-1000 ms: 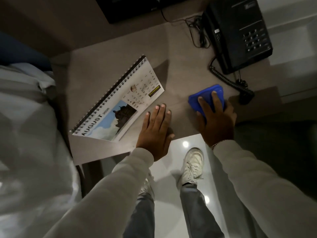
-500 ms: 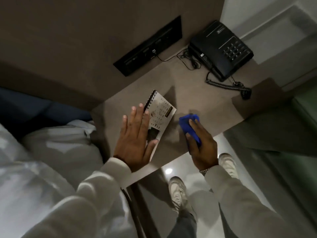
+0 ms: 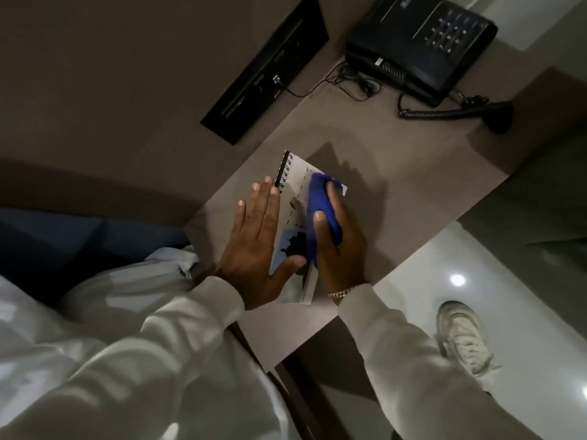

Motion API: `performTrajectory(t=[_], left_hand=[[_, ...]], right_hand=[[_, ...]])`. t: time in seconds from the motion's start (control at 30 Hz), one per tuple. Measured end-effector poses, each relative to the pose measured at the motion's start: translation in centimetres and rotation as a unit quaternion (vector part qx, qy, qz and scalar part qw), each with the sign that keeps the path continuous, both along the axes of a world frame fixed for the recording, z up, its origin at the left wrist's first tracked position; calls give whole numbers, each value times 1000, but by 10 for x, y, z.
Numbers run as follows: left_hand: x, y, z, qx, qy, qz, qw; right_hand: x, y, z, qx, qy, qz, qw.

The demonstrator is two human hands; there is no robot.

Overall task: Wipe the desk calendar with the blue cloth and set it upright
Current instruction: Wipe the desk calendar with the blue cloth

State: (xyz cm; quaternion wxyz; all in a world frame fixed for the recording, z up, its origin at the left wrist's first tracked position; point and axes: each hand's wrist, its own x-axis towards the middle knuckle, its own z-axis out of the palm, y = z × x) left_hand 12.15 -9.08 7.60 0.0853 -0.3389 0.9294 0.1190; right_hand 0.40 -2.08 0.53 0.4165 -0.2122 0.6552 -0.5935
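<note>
Right hand [image 3: 341,249] wrapped around the blue cloth [image 3: 320,214], pressing it down on the desk calendar [image 3: 297,198], thumb on top of the cloth, fingers curled over its far side. Left hand [image 3: 254,246] flat and spread wide, holding nothing, palm down on the calendar's left side, fingertips by the black wire rings [image 3: 283,169], thumb across the picture part. Calendar lying flat, not standing, in the middle of the desk [image 3: 397,198], its near corner close to the front edge. Silver bracelet [image 3: 341,293] at the right wrist, pale sleeves on both arms. Black phone [image 3: 419,46] at the far right corner of the desk, curly cord [image 3: 428,114] trailing toward the right edge. Black panel [image 3: 270,74] on the wall behind the back edge. White shoe [image 3: 460,335] on the shiny floor, off past the front edge.
</note>
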Motion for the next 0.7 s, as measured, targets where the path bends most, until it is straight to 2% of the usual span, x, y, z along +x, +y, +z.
performTrajectory(t=[0.27,0.4,0.53,0.7], left_hand=[[4,-4,-6,8,39,-9,999],[9,-5,-10,8,37,-11,999],[10,-5,-11,9,51,-15,999],[10,-5,-11,-9,72,-30,997]], right_hand=[[70,18,-18,-5,123,-4,992],[82,27,-16,-9,116,-15,993],[55,2,-5,-12,146,11,989],[34,-20,-9,25,90,-5,996]])
